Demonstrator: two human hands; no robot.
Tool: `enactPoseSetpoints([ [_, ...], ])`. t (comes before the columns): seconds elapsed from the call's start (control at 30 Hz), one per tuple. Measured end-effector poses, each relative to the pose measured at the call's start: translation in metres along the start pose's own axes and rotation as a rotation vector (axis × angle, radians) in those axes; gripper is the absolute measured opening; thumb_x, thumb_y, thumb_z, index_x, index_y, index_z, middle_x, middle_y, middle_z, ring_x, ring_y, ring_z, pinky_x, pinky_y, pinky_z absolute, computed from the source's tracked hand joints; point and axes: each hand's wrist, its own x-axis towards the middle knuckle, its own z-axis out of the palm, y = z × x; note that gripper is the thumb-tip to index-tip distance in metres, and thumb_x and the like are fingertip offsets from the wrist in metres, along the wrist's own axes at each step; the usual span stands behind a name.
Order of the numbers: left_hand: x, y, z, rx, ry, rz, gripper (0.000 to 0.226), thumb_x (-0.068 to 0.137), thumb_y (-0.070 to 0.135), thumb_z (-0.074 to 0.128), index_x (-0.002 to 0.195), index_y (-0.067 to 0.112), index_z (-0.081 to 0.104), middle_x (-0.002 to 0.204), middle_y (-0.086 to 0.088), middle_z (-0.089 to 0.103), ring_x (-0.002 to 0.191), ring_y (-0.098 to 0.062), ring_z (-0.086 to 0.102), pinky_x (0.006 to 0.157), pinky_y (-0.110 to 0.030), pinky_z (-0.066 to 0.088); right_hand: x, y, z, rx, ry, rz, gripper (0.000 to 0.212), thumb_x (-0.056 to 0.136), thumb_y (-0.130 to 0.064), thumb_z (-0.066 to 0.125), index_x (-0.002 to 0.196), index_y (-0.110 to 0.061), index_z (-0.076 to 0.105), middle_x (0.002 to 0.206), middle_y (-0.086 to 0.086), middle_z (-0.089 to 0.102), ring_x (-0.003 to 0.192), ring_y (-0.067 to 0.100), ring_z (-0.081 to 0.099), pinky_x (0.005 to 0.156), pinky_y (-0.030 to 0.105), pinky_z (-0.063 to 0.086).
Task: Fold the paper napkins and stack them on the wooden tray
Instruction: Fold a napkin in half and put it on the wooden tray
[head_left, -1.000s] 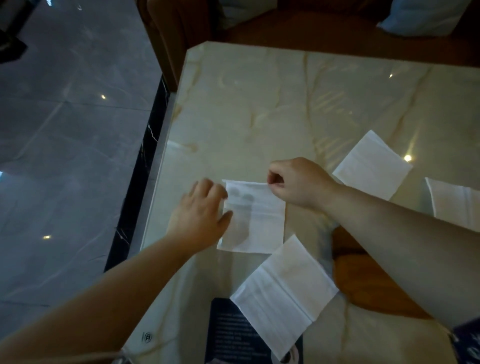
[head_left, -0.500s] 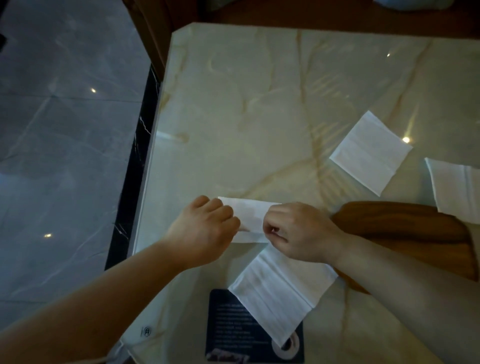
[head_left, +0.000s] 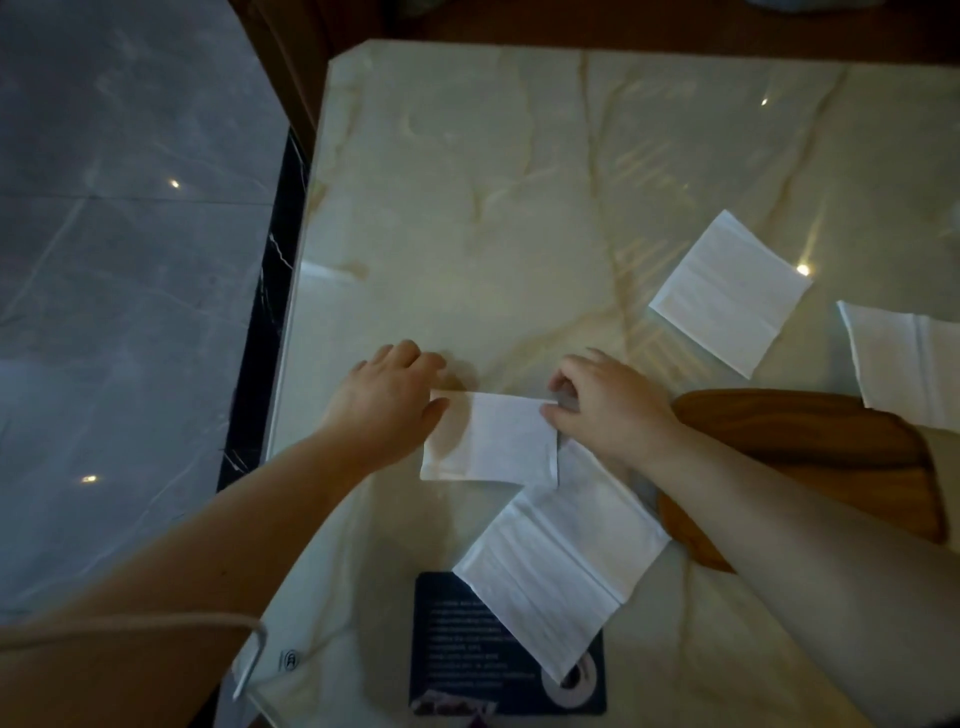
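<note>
A white paper napkin lies folded on the marble table, between my hands. My left hand presses its far left corner with fingers bent. My right hand pinches its far right corner. A second napkin lies flat nearer to me, touching the first. Two more napkins lie at the right, one square and one at the frame edge. The wooden tray lies under my right forearm, with nothing visible on it.
A dark printed card lies at the near edge, partly under the second napkin. The table's left edge drops to a grey tiled floor. A brown chair back stands at the far left corner.
Both hands brought the napkin's far edge toward me and then moved back to the far corners. The napkin now lies shorter, folded in half. The camera view shifted.
</note>
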Motion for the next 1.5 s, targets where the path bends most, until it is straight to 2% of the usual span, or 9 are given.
enactPoseSetpoints([
  [0.23, 0.009, 0.003, -0.003, -0.011, -0.029, 0.017, 0.018, 0.090, 0.030, 0.055, 0.103, 0.023, 0.065, 0.101, -0.003, 0.057, 0.099, -0.024, 0.053, 0.083, -0.036, 0.047, 0.002, -0.019, 0.001, 0.022, -0.023, 0.012, 0.013, 0.083, -0.030, 0.061, 0.084, -0.018, 0.063, 0.092, -0.001, 0.062, 0.084, 0.021, 0.059, 0.066, 0.031, 0.042],
  [0.37, -0.003, 0.008, -0.018, -0.473, -0.029, -0.198, 0.007, 0.088, 0.021, 0.060, 0.089, 0.021, 0.066, 0.085, 0.007, 0.065, 0.076, -0.011, 0.060, 0.065, -0.022, 0.046, -0.008, -0.021, -0.009, 0.408, 0.056, 0.070, 0.015, 0.081, -0.031, 0.069, 0.077, -0.017, 0.064, 0.075, -0.002, 0.069, 0.070, 0.016, 0.064, 0.063, 0.031, 0.050],
  [0.5, -0.016, 0.025, -0.029, -0.941, 0.041, -0.385, 0.006, 0.087, 0.013, 0.062, 0.083, 0.014, 0.066, 0.078, -0.006, 0.073, 0.074, -0.025, 0.070, 0.068, -0.037, 0.061, -0.020, -0.016, -0.021, 0.738, 0.124, 0.131, 0.014, 0.080, -0.019, 0.072, 0.079, -0.007, 0.065, 0.075, 0.017, 0.071, 0.064, 0.018, 0.062, 0.063, 0.033, 0.052],
  [0.67, -0.026, 0.064, -0.037, -1.110, 0.131, -0.434, 0.009, 0.088, 0.011, 0.062, 0.093, 0.019, 0.064, 0.081, -0.010, 0.073, 0.067, -0.020, 0.067, 0.061, -0.039, 0.061, -0.042, 0.003, -0.037, 0.969, 0.151, 0.150, 0.005, 0.083, -0.004, 0.068, 0.084, -0.006, 0.064, 0.073, 0.009, 0.068, 0.066, 0.014, 0.063, 0.062, 0.033, 0.054],
  [0.77, -0.030, 0.099, -0.035, -1.140, 0.107, -0.446, 0.012, 0.088, 0.008, 0.063, 0.095, 0.018, 0.063, 0.081, -0.008, 0.073, 0.069, -0.019, 0.069, 0.061, -0.035, 0.061, -0.063, 0.027, -0.044, 0.984, 0.180, 0.145, 0.010, 0.080, -0.011, 0.071, 0.079, -0.019, 0.065, 0.074, 0.003, 0.069, 0.071, 0.014, 0.063, 0.065, 0.031, 0.051],
  [0.93, -0.028, 0.164, -0.015, -1.226, 0.017, -0.443, 0.015, 0.086, -0.002, 0.061, 0.090, 0.012, 0.064, 0.073, -0.008, 0.068, 0.064, -0.022, 0.065, 0.053, -0.037, 0.057, -0.106, 0.081, -0.058, 0.965, 0.229, 0.165, 0.011, 0.081, -0.007, 0.070, 0.084, -0.015, 0.063, 0.081, 0.003, 0.070, 0.076, 0.010, 0.064, 0.071, 0.027, 0.050],
  [1.1, -0.014, 0.225, 0.007, -1.138, -0.065, -0.442, 0.010, 0.085, 0.002, 0.065, 0.089, 0.011, 0.064, 0.078, -0.010, 0.068, 0.058, -0.023, 0.068, 0.049, -0.034, 0.056, -0.142, 0.140, -0.076, 0.868, 0.245, 0.205, 0.012, 0.082, -0.012, 0.070, 0.091, -0.018, 0.065, 0.087, -0.003, 0.070, 0.080, 0.002, 0.064, 0.069, 0.016, 0.049],
  [1.23, 0.004, 0.262, 0.026, -1.057, -0.085, -0.461, 0.011, 0.084, 0.007, 0.068, 0.088, 0.016, 0.065, 0.086, -0.012, 0.070, 0.065, -0.028, 0.071, 0.054, -0.044, 0.061, -0.157, 0.186, -0.086, 0.821, 0.255, 0.226, 0.011, 0.082, -0.012, 0.070, 0.088, -0.019, 0.065, 0.084, -0.002, 0.070, 0.076, 0.002, 0.064, 0.069, 0.020, 0.047],
  [1.5, 0.038, 0.300, 0.056, -0.826, -0.089, -0.450, 0.014, 0.084, 0.009, 0.066, 0.083, 0.023, 0.063, 0.080, -0.004, 0.068, 0.065, -0.022, 0.070, 0.051, -0.041, 0.061, -0.157, 0.242, -0.087, 0.680, 0.201, 0.248, 0.008, 0.083, -0.011, 0.069, 0.082, -0.017, 0.064, 0.081, 0.001, 0.068, 0.078, 0.012, 0.065, 0.068, 0.021, 0.049],
])
